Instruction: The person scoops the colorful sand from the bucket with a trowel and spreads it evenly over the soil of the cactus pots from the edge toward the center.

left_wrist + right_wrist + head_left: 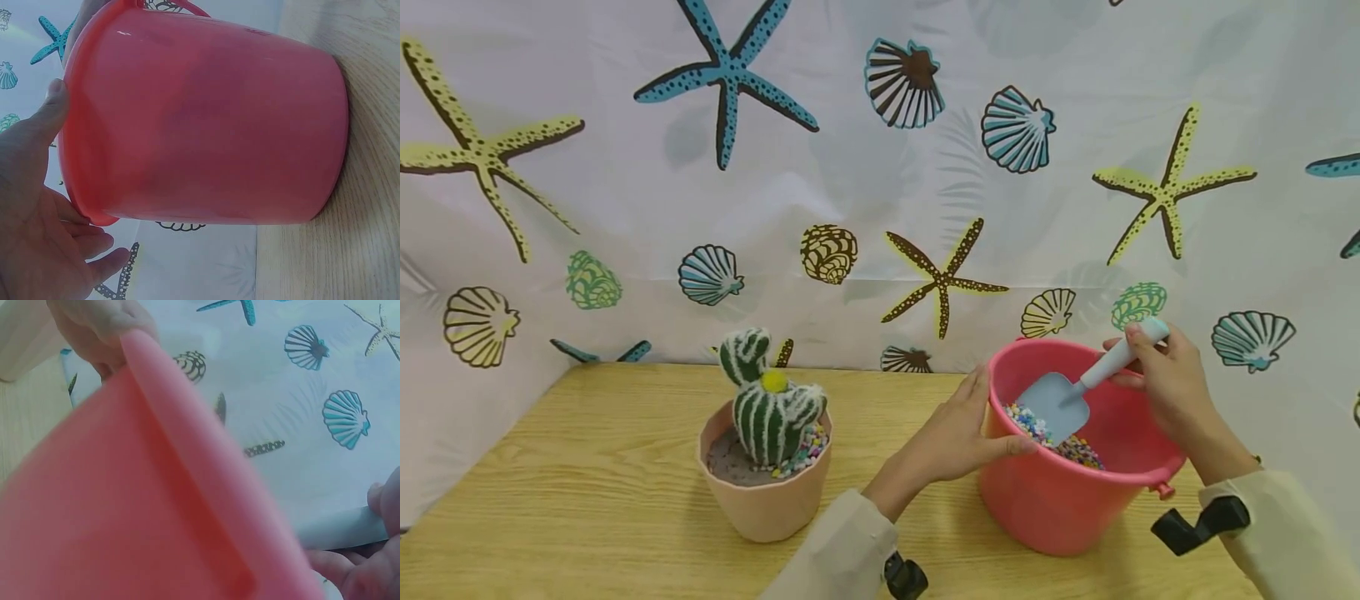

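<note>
In the head view, a pink plastic bucket (1052, 504) stands at the right, tilted a little. Small multicoloured beads (1081, 452) lie inside it. My right hand (1176, 379) grips the handle of a light blue toy shovel (1054, 402), whose blade is down inside the bucket among the beads. At the bucket's left side rests my left hand (951, 437), fingers straight along the outside and thumb touching the rim. The left wrist view shows the thumb (53, 103) against the rim. In the right wrist view the bucket wall (119, 506) hides most of the shovel.
Left of the bucket stands a pale pink pot (767, 504) with a knitted cactus (767, 425), grey filling and some beads. Both containers are on a wooden table (587, 467). A white cloth (760, 192) with starfish and shells hangs behind.
</note>
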`<state>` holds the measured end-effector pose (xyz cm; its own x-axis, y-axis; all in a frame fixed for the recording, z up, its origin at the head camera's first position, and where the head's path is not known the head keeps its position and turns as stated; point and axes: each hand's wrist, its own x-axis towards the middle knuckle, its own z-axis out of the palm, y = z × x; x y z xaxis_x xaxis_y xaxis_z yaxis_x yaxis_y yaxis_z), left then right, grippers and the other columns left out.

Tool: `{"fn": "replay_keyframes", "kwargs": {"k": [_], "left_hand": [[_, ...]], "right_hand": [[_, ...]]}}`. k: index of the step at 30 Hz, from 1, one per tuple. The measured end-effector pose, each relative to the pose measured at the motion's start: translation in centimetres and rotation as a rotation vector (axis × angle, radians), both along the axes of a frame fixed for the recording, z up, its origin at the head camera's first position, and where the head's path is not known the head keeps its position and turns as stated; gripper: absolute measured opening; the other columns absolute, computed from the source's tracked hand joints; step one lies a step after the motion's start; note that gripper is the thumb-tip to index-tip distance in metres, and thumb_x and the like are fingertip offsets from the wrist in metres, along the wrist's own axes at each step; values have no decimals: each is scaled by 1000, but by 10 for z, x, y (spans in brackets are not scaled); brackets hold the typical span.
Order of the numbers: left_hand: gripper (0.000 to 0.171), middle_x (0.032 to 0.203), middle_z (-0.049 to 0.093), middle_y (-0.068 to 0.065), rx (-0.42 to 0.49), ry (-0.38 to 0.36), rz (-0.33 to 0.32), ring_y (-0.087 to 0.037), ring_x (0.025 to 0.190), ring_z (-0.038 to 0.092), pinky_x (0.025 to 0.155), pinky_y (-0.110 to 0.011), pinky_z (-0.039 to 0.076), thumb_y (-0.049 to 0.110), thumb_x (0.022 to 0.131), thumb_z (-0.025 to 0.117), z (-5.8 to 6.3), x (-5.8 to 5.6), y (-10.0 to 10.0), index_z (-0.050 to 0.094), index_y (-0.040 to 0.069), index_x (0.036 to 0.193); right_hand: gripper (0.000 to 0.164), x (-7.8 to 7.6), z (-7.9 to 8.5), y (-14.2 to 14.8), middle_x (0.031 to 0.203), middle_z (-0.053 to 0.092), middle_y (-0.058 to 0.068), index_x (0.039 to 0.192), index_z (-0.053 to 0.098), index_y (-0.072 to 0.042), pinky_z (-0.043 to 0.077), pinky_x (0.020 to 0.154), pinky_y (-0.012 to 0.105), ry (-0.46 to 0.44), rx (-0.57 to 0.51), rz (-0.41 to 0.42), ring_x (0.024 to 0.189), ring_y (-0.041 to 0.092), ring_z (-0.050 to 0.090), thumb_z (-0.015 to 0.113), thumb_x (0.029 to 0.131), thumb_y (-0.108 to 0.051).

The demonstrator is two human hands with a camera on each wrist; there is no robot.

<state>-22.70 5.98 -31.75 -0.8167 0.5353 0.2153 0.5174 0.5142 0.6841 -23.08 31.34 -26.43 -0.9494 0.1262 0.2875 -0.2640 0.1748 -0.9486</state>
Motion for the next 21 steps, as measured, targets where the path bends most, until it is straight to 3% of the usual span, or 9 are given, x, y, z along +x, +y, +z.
{"fn": "replay_keyframes", "kwargs": {"k": [4,7,11,14,18,21], "left_hand": [[107,161,11,-7,3,-3,2,-30,144,26,109,-51,34,58,82,65,2,0,-1,1,12,154],[107,161,10,-7,-4,-1,5,-31,144,25,109,-51,34,58,82,65,1,0,-1,0,12,154],[108,161,10,-7,-11,-2,3,-31,144,26,110,-51,33,59,82,64,-1,0,0,-1,12,154],[108,161,10,-7,-9,-7,2,-32,143,27,109,-52,34,59,82,64,-1,1,1,-1,12,154],[107,161,10,-7,-11,-6,3,-31,143,27,109,-53,33,58,83,64,0,1,0,-1,12,154],[106,161,11,-6,-10,-6,4,-31,143,28,109,-53,34,58,83,64,0,1,0,0,12,154]], "right_hand": [[21,-2,0,11,85,63,-17,107,44,-16,55,64,17,14,102,-74,76,-5,65,50,98,-34],[35,-3,0,15,88,59,-17,117,44,-8,55,65,15,17,244,-150,77,-9,62,47,99,-38],[53,-2,-4,16,103,64,8,128,38,7,53,64,13,11,405,-236,76,-11,56,43,100,-37],[50,-1,-6,16,114,61,27,125,41,10,52,63,12,21,525,-299,80,5,62,43,101,-34],[40,0,-8,13,104,63,30,112,48,11,55,65,28,79,692,-379,92,40,62,49,98,-28],[35,0,-10,8,93,62,30,103,51,9,51,61,35,102,750,-391,88,45,61,54,94,-24]]}}
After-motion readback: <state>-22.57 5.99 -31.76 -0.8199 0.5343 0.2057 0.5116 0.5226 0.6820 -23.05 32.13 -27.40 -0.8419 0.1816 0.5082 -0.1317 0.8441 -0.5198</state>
